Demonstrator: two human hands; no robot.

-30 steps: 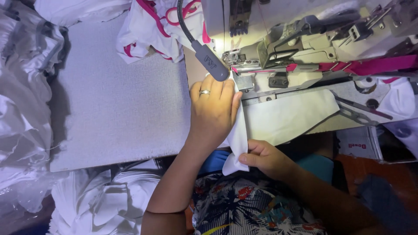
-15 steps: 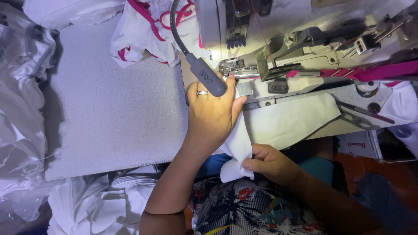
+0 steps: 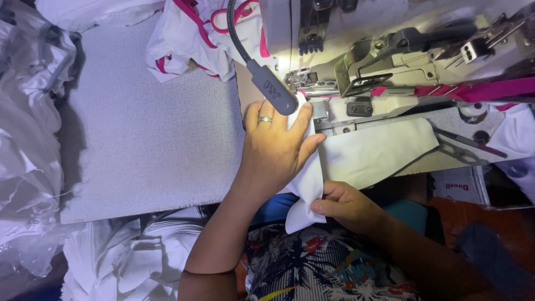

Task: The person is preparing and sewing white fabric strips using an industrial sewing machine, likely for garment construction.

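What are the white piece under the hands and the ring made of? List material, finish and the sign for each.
White fabric piece: likely a soft, matte knit or cotton; it folds and drapes limply between the left hand and right hand.
Ring: apparently metal, polished; it glints silvery under the lamp.

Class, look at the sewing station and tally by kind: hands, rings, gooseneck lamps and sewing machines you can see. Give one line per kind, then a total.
Hands: 2, the left hand flat on the white fabric piece, the right hand pinching its lower edge
Rings: 1, the ring
Gooseneck lamps: 1, the gooseneck lamp
Sewing machines: 1, the sewing machine
Total: 5
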